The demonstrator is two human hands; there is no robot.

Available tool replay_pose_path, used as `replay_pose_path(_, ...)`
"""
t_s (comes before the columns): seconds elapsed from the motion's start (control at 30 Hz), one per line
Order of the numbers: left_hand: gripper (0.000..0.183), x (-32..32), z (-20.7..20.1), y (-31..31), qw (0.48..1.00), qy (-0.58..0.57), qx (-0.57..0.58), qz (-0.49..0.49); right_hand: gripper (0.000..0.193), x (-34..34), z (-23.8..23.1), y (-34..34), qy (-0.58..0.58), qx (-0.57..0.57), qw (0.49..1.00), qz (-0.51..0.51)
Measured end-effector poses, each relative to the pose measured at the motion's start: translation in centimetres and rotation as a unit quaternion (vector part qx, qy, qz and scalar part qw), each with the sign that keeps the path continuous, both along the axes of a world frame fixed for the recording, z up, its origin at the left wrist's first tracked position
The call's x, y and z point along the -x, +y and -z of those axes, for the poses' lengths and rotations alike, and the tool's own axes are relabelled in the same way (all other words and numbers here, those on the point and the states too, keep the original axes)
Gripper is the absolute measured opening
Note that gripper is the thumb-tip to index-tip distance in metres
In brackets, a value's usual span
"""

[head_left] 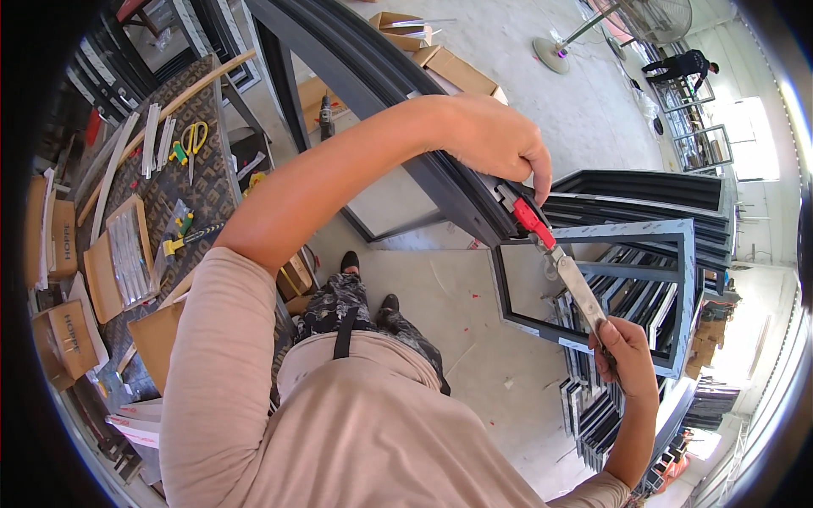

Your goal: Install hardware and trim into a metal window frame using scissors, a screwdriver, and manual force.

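Observation:
A dark window frame (406, 140) slants across the upper middle, its lower corner near the centre right. My left hand (500, 140) is bent over that corner, fingers curled down beside a red plastic piece (533, 222) on the metal hardware. What its hidden fingers grip does not show. From the red piece a flat silver metal arm (579, 288) runs down to the right. My right hand (625, 354) is closed round the lower end of this arm, thumb on top.
On the patterned workbench at left lie yellow scissors (195, 140), a yellow-and-black hand tool (179, 243), white strips and cardboard boxes (66, 339). A power drill (326, 118) stands behind my left arm. Stacked frames (652, 193) fill the right. Farther back are a fan (550, 54) and a person (684, 64).

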State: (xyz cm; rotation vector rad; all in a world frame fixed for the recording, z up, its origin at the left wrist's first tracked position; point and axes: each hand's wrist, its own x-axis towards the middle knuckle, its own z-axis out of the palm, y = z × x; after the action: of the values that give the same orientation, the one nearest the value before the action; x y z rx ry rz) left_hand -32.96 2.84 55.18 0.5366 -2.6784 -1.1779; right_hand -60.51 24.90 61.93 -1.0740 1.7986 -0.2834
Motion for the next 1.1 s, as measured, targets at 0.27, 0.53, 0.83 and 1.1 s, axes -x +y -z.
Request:
replay_pose_path(0.27, 0.031, 0.2, 0.4, 0.1, 0.999, 0.039, 0.027, -0.024, 0.049, -0.3, -0.3, -0.4, -0.006, 0.007, 1.0, -0.017)
replay_pose_path(0.53, 0.031, 0.2, 0.6, 0.3, 0.997, 0.045, 0.047, -0.037, 0.049, -0.2, -0.2, -1.2, 0.004, -0.007, 1.0, 0.003)
replay_pose_path(0.83, 0.036, 0.4, 0.3, 0.1, 0.998, 0.02, 0.048, -0.033, 0.048, 0.3, 0.2, -1.0, -0.008, -0.008, 1.0, 0.0)
replay_pose_path(1.1, 0.028, 0.5, 0.0, 0.3, 0.998, 0.009, 0.039, -0.043, 0.051, 2.5, 0.1, 0.0, 0.029, -0.002, 1.0, -0.006)
